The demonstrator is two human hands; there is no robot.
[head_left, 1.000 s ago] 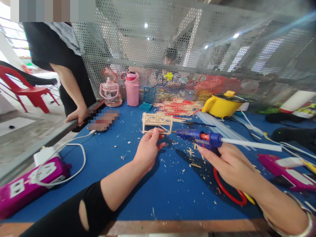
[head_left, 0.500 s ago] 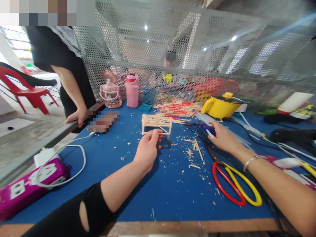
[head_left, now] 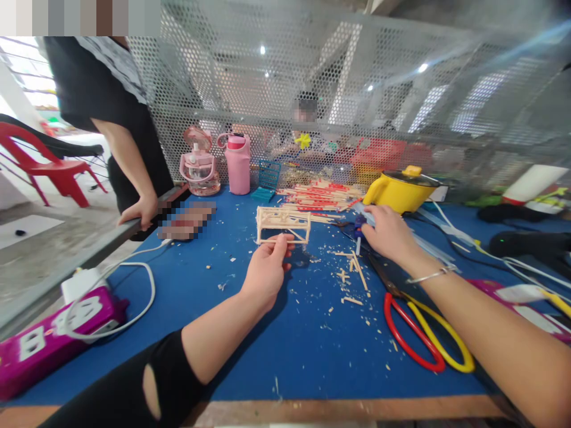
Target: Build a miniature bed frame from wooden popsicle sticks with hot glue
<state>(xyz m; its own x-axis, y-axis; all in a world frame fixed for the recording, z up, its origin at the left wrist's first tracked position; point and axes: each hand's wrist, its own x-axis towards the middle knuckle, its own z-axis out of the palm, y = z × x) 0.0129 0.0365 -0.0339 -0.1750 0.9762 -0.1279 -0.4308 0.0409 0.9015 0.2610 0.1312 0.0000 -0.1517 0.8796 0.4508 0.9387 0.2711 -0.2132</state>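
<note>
In my left hand (head_left: 266,270) is a small box-shaped frame of thin wooden sticks (head_left: 284,219), pinched at its lower front bar between thumb and fingers. My right hand (head_left: 389,235) is closed on a blue hot glue gun (head_left: 359,224), a translucent glue stick showing at its near end; most of the tool is hidden by the hand. Below that hand lie large scissors (head_left: 413,324) with one red and one yellow handle. Short cut stick pieces (head_left: 357,270) are scattered left of the scissors. A pile of red-marked wooden sticks (head_left: 319,196) lies behind the frame.
A yellow electric pot (head_left: 404,193) stands back right near clear glue sticks (head_left: 432,249). Pink bottles (head_left: 238,163) and a teal stand (head_left: 266,181) line the mesh panel (head_left: 250,89). A purple power strip (head_left: 57,333) with cables lies left, where another person's hand (head_left: 140,211) rests on a rail.
My right hand has shifted left and slightly up with the glue gun, which has turned so its glue stick points toward me. My left hand and the frame stay nearly still.
</note>
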